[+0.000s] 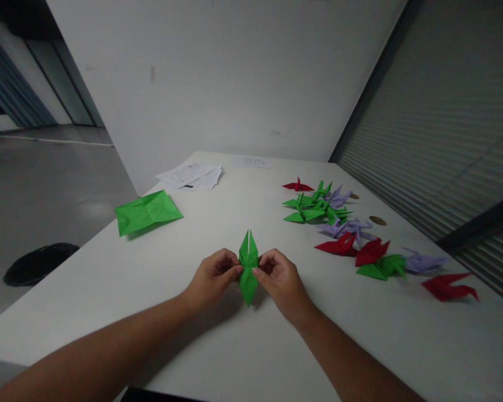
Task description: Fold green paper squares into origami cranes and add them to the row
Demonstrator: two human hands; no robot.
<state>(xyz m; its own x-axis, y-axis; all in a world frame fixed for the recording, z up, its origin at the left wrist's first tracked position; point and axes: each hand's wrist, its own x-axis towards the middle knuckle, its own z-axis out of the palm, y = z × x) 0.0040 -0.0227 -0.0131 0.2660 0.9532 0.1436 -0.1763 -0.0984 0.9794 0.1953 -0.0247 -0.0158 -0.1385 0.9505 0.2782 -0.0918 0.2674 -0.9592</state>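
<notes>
Green folded paper (248, 269) pinched at its waist from both sides

Working this shape well probably calls for equal, light pressure, with the slit kept centred and each crease pressed flat before the thumbs shift; an uneven pull could skew the points or tear the paper. It is a slim upright diamond, bright and matte, its upper half split into two narrow points, its lower half ending in one. It sits over the near middle of the bench (243, 363). The left hand (217, 274) has its grip clamped on one edge, thumb in front; the right hand (281, 277) mirrors it opposite. Farther out lie a creased green sheet (148, 213) to the left and red, green and lilac paper birds (371, 252) to the right.
</notes>
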